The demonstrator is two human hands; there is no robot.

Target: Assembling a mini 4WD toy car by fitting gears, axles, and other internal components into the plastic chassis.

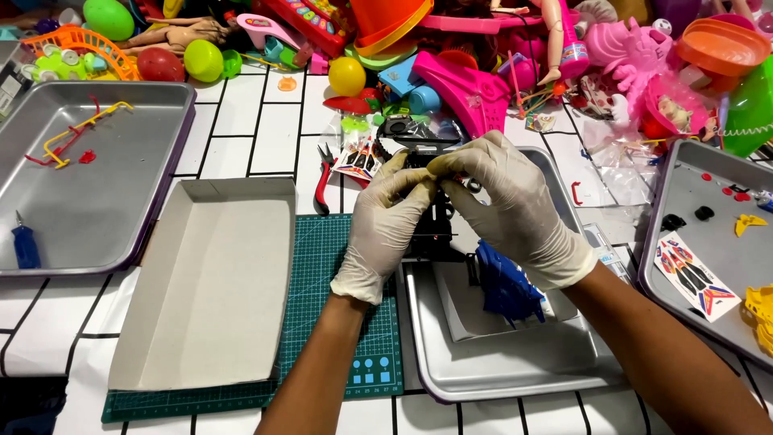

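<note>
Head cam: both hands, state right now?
Left hand: closed, pinching the black toy part.
Right hand: closed, fingers on the same black toy part from the other side.

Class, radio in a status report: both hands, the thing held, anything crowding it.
Left hand and right hand, gloved, both pinching a small black toy part. Held above the metal tray. Blue plastic piece lies below; red pliers alongside.

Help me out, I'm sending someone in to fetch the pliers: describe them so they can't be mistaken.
Start at the green cutting mat in the middle of the white gridded table. Just past its far edge, between the open cardboard box and the gloved left hand, lie the small pliers. They alone there have red handles with dark metal jaws.
</note>
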